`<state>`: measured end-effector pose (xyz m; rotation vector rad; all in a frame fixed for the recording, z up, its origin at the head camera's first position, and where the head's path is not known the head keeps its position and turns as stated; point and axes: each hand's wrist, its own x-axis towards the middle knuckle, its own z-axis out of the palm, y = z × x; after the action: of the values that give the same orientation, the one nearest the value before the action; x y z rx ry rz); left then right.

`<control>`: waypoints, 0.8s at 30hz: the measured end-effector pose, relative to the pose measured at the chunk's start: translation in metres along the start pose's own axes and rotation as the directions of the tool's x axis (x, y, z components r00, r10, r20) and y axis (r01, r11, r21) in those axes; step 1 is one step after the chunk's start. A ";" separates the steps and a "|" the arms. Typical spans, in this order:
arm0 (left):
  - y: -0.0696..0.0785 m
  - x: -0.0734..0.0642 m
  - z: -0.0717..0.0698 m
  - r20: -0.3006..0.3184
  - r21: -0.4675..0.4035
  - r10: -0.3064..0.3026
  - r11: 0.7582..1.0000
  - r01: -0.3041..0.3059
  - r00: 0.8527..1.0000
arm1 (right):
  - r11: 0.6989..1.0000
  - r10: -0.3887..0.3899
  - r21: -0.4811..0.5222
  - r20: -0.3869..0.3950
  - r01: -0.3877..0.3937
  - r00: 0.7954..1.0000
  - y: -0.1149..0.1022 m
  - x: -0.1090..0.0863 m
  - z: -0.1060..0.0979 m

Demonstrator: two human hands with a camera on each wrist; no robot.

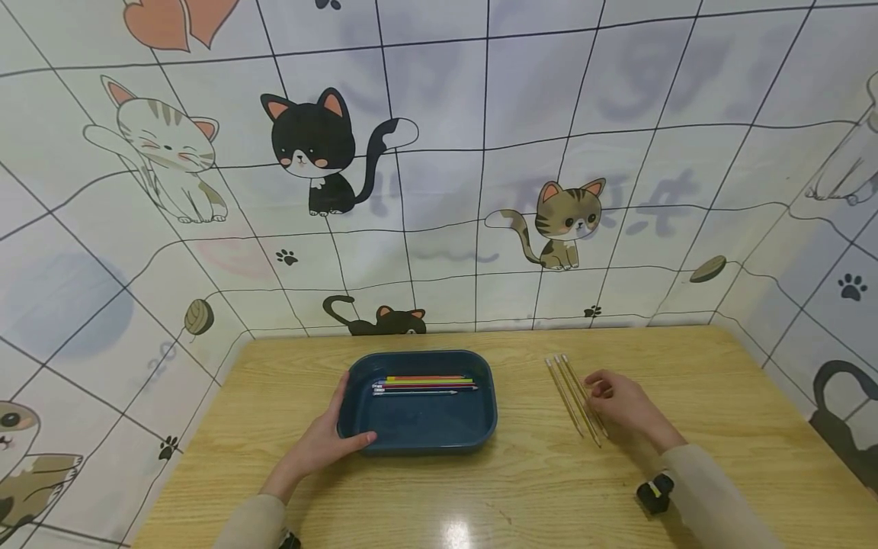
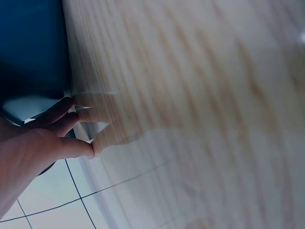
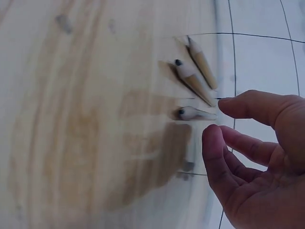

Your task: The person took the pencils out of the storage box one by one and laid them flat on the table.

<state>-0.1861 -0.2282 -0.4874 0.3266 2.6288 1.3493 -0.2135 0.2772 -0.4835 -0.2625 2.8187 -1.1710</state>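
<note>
My left hand (image 1: 322, 436) holds the left front corner of a dark blue tray (image 1: 425, 448), thumb along the front rim and fingers along the left side. In the left wrist view, fingertips (image 2: 69, 102) show low beside the tray wall. Several coloured pencils (image 1: 425, 383) lie side by side inside the tray. Three wood-coloured pencils (image 1: 575, 396) lie slanted on the table to the right, points toward me. My right hand (image 1: 620, 400) hovers by the rightmost one, thumb and forefinger apart with nothing between them. Sharpened tips (image 3: 193, 78) show beyond these fingers in the right wrist view.
The light wooden table (image 1: 521, 496) meets a wall covering (image 1: 439, 191) printed with cats and grid lines at the back and both sides. A small black device (image 1: 655, 494) sits at the right sleeve's wrist.
</note>
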 end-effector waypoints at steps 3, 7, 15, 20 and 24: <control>0.000 0.000 0.000 -0.003 0.004 -0.006 1.000 0.006 1.000 | 1.000 -0.006 0.019 0.000 0.006 1.000 -0.003 0.001 -0.003; 0.001 0.000 0.000 -0.007 0.008 -0.012 1.000 0.012 1.000 | 0.999 -0.027 0.041 -0.007 0.028 1.000 -0.013 0.003 -0.004; 0.005 -0.002 0.000 0.004 0.000 -0.019 1.000 0.019 1.000 | 0.991 -0.094 0.092 -0.023 0.096 0.995 -0.039 0.008 0.003; 0.005 0.000 -0.003 0.005 0.062 -0.003 0.998 0.002 1.000 | 0.980 -0.137 0.142 -0.033 0.141 0.990 -0.057 0.011 0.011; 0.006 0.001 -0.006 0.004 0.113 0.007 0.994 -0.007 1.000 | 0.967 -0.161 0.194 -0.044 0.167 0.986 -0.070 0.017 0.020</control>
<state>-0.1875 -0.2296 -0.4795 0.3529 2.7097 1.2033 -0.2181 0.2116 -0.4481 -0.4760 2.7194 -1.4870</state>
